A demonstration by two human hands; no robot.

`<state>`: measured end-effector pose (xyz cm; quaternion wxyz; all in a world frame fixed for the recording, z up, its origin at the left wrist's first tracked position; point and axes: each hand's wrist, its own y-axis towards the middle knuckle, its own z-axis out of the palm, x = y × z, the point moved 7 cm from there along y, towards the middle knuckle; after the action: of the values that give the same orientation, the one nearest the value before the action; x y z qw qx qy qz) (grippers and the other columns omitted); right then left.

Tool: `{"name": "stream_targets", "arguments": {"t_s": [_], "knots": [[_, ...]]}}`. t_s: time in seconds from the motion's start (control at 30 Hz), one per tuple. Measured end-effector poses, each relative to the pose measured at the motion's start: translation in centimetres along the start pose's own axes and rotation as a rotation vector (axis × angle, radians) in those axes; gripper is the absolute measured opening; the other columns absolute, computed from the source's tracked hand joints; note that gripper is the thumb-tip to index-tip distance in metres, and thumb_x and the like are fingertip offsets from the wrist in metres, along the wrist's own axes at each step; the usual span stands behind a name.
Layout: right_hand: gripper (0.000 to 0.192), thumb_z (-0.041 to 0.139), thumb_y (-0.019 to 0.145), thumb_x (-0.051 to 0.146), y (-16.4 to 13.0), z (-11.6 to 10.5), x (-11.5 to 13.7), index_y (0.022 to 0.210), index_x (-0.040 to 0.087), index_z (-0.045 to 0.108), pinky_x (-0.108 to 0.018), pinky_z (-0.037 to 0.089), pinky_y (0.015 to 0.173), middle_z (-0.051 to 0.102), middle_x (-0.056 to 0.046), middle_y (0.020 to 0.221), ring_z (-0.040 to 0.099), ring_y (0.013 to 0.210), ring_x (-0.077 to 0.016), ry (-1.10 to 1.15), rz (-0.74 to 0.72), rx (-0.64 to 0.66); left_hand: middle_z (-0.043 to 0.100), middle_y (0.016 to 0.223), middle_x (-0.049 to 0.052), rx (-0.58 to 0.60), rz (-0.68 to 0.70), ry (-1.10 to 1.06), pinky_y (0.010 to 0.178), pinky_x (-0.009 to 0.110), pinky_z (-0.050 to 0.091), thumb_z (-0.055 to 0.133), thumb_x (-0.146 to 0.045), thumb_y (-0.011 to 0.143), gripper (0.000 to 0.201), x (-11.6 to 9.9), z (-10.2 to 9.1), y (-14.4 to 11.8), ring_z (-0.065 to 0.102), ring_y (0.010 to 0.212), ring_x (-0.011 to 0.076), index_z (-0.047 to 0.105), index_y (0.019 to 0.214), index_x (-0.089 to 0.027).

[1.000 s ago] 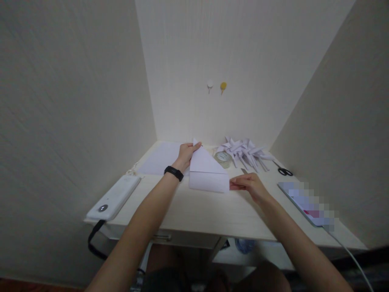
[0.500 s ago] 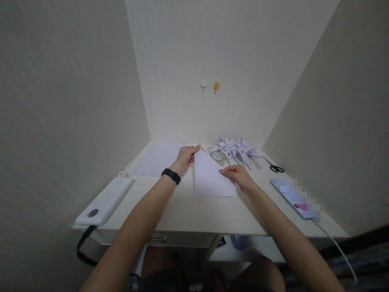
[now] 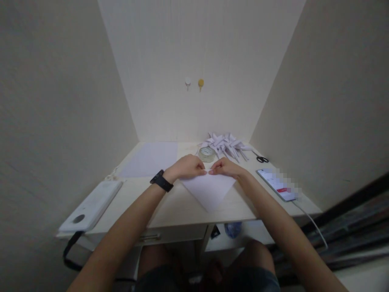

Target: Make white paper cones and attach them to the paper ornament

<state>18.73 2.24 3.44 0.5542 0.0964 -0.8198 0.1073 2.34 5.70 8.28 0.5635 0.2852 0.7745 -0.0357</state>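
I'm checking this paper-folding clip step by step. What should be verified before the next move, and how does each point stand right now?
1. Both hands on the sheet: left hand and right hand press the far edge of the folded paper, fingertips meeting. Ok.
2. Paper lying flat on the desk: ok.
3. Paper's near point inside the desk's front edge: ok, but close to it.
4. Fold edges lined up: hidden under the hands. Cannot tell.
5. Tape roll apart from the paper: ok.
6. Phone and scissors away from the hands: ok.
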Motion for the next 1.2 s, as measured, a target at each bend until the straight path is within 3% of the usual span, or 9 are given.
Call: {"name": "stream_targets", "arguments": {"t_s": [0.1, 0.27, 0.4, 0.53, 0.67, 0.73, 0.8, 0.97, 1.2], "knots": [[0.026, 0.081, 0.057, 0.039, 1.3, -0.2, -0.4, 0.068, 0.016, 0.078, -0.022, 0.035, 0.046, 0.066, -0.001, 0.055, 0.049, 0.047, -0.0105, -0.045, -0.038, -0.012, 0.064, 0.047, 0.002, 0.166, 0.066, 0.180, 0.046, 0.022, 0.028, 0.078, -0.010, 0.049, 0.016, 0.9, 1.5, 0.1, 0.052, 0.044, 0.0134, 0.068, 0.044, -0.022], [0.024, 0.081, 0.054, 0.035, 3.2, -0.4, -1.0, 0.065, 0.015, 0.078, -0.023, 0.035, 0.050, 0.065, -0.001, 0.055, 0.047, 0.051, -0.0100, -0.055, -0.097, 0.040, 0.063, 0.049, 0.004, 0.428, -0.160, 0.111, 0.043, 0.022, 0.037, 0.080, -0.025, 0.056, 0.010, 3.4, 1.8, -0.2, 0.050, 0.041, 0.0129, 0.074, 0.055, -0.017], [0.024, 0.081, 0.053, 0.035, 4.6, 0.4, -1.0, 0.065, 0.014, 0.078, -0.022, 0.030, 0.049, 0.061, 0.001, 0.051, 0.041, 0.049, -0.0081, -0.097, -0.104, 0.105, 0.061, 0.049, 0.005, 0.462, -0.251, 0.033, 0.043, 0.021, 0.041, 0.083, -0.030, 0.056, 0.017, 4.4, 2.4, -0.5, 0.051, 0.042, 0.0125, 0.073, 0.055, -0.017], [0.028, 0.084, 0.051, 0.035, 5.7, 0.4, -1.3, 0.067, 0.013, 0.078, -0.023, 0.035, 0.052, 0.065, 0.000, 0.056, 0.048, 0.053, -0.0099, -0.083, -0.127, 0.073, 0.060, 0.048, 0.004, 0.394, -0.297, -0.003, 0.042, 0.021, 0.041, 0.085, -0.029, 0.054, 0.019, 6.4, 2.5, -0.2, 0.051, 0.043, 0.0118, 0.072, 0.054, -0.016], [0.044, 0.084, 0.057, 0.041, 5.5, -2.2, -2.1, 0.090, 0.013, 0.076, -0.025, 0.044, 0.058, 0.071, -0.003, 0.070, 0.059, 0.063, -0.0140, 0.129, -0.166, -0.257, 0.055, 0.046, 0.001, 0.220, -0.293, -0.081, 0.040, 0.019, 0.034, 0.084, -0.033, 0.060, 0.025, 8.0, 0.4, 0.4, 0.044, 0.041, 0.0082, 0.068, 0.053, -0.015], [0.059, 0.083, 0.062, 0.042, 5.0, -3.3, -2.9, 0.113, 0.016, 0.069, -0.025, 0.048, 0.056, 0.072, -0.003, 0.079, 0.062, 0.065, -0.0153, 0.247, -0.109, -0.399, 0.054, 0.047, 0.001, 0.096, -0.311, -0.157, 0.040, 0.019, 0.034, 0.085, -0.033, 0.062, 0.027, 8.6, -1.0, 0.6, 0.043, 0.041, 0.0076, 0.068, 0.055, -0.014], [0.061, 0.080, 0.067, 0.045, 4.5, -3.6, -3.7, 0.120, 0.019, 0.062, -0.026, 0.051, 0.053, 0.072, -0.004, 0.087, 0.064, 0.063, -0.0157, 0.352, -0.021, -0.485, 0.060, 0.053, 0.002, -0.031, -0.339, -0.273, 0.043, 0.020, 0.038, 0.086, -0.032, 0.061, 0.026, 9.1, -2.2, 0.6, 0.049, 0.044, 0.0085, 0.069, 0.063, -0.013], [0.041, 0.079, 0.070, 0.044, 4.6, -0.7, -3.9, 0.098, 0.024, 0.056, -0.038, 0.060, 0.056, 0.069, -0.003, 0.088, 0.067, 0.065, -0.0188, 0.607, 0.069, -0.425, 0.070, 0.077, 0.008, -0.248, -0.270, -0.528, 0.057, 0.025, 0.051, 0.088, -0.032, 0.061, 0.033, 9.3, -3.5, 0.9, 0.063, 0.061, 0.0125, 0.069, 0.080, -0.012], [0.045, 0.082, 0.066, 0.042, 3.9, 1.1, -2.7, 0.097, 0.027, 0.054, -0.036, 0.061, 0.065, 0.070, 0.000, 0.091, 0.068, 0.068, -0.0176, 0.868, -0.091, -0.503, 0.069, 0.080, 0.005, -0.426, -0.156, -0.654, 0.064, 0.026, 0.054, 0.085, -0.028, 0.064, 0.034, 8.2, -3.2, 0.4, 0.065, 0.068, 0.0123, 0.063, 0.086, -0.014]]}}
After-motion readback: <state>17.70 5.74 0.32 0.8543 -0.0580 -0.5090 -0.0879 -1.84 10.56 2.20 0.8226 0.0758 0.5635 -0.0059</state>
